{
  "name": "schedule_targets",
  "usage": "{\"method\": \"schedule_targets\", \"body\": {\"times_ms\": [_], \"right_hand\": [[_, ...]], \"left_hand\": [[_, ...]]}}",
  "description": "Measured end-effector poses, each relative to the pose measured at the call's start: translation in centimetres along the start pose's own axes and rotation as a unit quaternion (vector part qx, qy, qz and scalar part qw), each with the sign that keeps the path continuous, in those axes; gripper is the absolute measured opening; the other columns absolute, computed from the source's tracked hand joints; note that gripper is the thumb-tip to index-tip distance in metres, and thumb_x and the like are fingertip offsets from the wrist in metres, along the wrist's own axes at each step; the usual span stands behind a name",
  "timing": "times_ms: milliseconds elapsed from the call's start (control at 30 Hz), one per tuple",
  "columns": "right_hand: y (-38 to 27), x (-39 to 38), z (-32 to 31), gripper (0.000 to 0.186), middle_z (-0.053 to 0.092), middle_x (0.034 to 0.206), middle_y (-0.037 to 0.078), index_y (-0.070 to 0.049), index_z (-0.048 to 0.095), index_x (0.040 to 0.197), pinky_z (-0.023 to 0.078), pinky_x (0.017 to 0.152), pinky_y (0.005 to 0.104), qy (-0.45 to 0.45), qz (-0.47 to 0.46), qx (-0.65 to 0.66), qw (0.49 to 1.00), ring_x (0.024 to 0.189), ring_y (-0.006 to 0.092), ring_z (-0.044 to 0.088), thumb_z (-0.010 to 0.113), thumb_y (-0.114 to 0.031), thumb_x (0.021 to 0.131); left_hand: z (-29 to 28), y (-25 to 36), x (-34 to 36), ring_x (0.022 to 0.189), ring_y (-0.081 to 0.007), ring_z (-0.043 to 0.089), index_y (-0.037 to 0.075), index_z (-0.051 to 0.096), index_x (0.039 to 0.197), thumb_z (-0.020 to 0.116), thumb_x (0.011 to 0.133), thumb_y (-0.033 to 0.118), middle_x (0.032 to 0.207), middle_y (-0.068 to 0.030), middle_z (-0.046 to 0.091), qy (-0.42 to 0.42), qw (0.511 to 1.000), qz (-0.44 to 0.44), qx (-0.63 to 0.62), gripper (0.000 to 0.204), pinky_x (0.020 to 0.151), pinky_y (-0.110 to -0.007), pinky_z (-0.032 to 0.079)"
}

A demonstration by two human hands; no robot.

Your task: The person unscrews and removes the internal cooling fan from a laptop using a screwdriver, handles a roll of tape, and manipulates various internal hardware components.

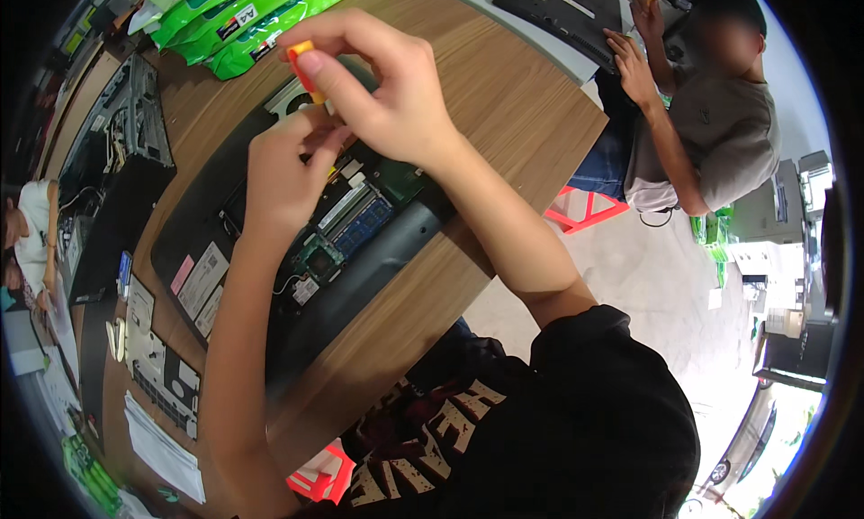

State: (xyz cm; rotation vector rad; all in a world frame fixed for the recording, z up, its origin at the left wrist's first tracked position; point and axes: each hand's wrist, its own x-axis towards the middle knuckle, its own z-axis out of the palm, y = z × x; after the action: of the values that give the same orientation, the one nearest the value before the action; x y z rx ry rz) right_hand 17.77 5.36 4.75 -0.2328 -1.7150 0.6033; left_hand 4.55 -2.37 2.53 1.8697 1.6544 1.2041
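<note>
My right hand is closed round the red and yellow handle of a screwdriver, held above an opened laptop. Just below it, my left hand has its fingers pinched together near the lower end of the tool. Whatever lies between those fingers is hidden, and so is the screwdriver's tip. The black laptop lies bottom up on the wooden table, its inner parts bare. A blue memory module and a small green board show beside my left wrist.
Green paper packs are stacked at the far edge. An opened computer case stands left, near a loose metal panel and white sheets. At right, another person handles a black laptop on a grey table.
</note>
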Motion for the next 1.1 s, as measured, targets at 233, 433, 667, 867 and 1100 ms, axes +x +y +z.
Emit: {"method": "schedule_targets", "body": {"times_ms": [233, 433, 667, 867, 1100], "right_hand": [[-0.3, 0.0, 0.3, 0.028, 0.064, 0.099, 0.010, -0.007, 0.072, 0.096, 0.054, 0.072, 0.0293, 0.033, -0.054, -0.006, 0.998, 0.078, 0.0205, 0.066, 0.081, -0.022, 0.075], [-0.4, -0.3, 1.0, 0.020, 0.069, 0.088, 0.008, -0.007, 0.072, 0.093, 0.053, 0.069, 0.0284, 0.060, 0.005, 0.027, 0.998, 0.074, 0.0171, 0.067, 0.079, -0.016, 0.076], [-0.5, -0.3, 0.1, 0.017, 0.070, 0.095, 0.010, -0.001, 0.063, 0.108, 0.055, 0.078, 0.0296, 0.017, 0.046, 0.019, 0.999, 0.085, 0.0156, 0.070, 0.059, -0.009, 0.094], [0.2, -0.2, 0.4, 0.010, 0.063, 0.076, 0.007, -0.006, 0.067, 0.093, 0.050, 0.068, 0.0335, 0.043, -0.010, 0.017, 0.999, 0.072, 0.0213, 0.062, 0.061, -0.010, 0.086], [-0.3, 0.0, 0.8, 0.027, 0.060, 0.093, 0.006, 0.000, 0.049, 0.118, 0.046, 0.073, 0.0218, 0.047, -0.087, -0.071, 0.993, 0.080, 0.0108, 0.058, 0.061, -0.002, 0.094]], "left_hand": [[-0.6, 0.7, -0.2, 0.070, -0.0238, 0.071, 0.003, 0.069, 0.098, 0.067, 0.087, 0.009, 0.075, -0.0137, 0.070, -0.059, 0.997, -0.020, 0.043, 0.013, 0.065, -0.032, 0.053], [0.0, 1.0, 0.0, 0.069, -0.0250, 0.070, 0.004, 0.070, 0.094, 0.071, 0.085, 0.012, 0.075, -0.0140, 0.070, 0.006, 0.997, -0.002, 0.081, 0.012, 0.065, -0.033, 0.052], [0.4, 0.6, -0.3, 0.080, -0.0259, 0.072, 0.001, 0.069, 0.098, 0.066, 0.089, 0.011, 0.085, -0.0153, 0.071, -0.027, 0.999, 0.018, 0.039, 0.014, 0.071, -0.033, 0.054], [0.9, 1.0, -0.5, 0.081, -0.0258, 0.073, 0.001, 0.068, 0.099, 0.066, 0.089, 0.011, 0.088, -0.0161, 0.072, -0.011, 0.999, 0.002, 0.038, 0.015, 0.072, -0.034, 0.055], [0.8, 0.0, 0.0, 0.067, -0.0215, 0.070, 0.003, 0.068, 0.084, 0.077, 0.078, 0.013, 0.075, -0.0107, 0.071, 0.033, 0.999, 0.026, 0.015, 0.015, 0.064, -0.031, 0.054]]}}
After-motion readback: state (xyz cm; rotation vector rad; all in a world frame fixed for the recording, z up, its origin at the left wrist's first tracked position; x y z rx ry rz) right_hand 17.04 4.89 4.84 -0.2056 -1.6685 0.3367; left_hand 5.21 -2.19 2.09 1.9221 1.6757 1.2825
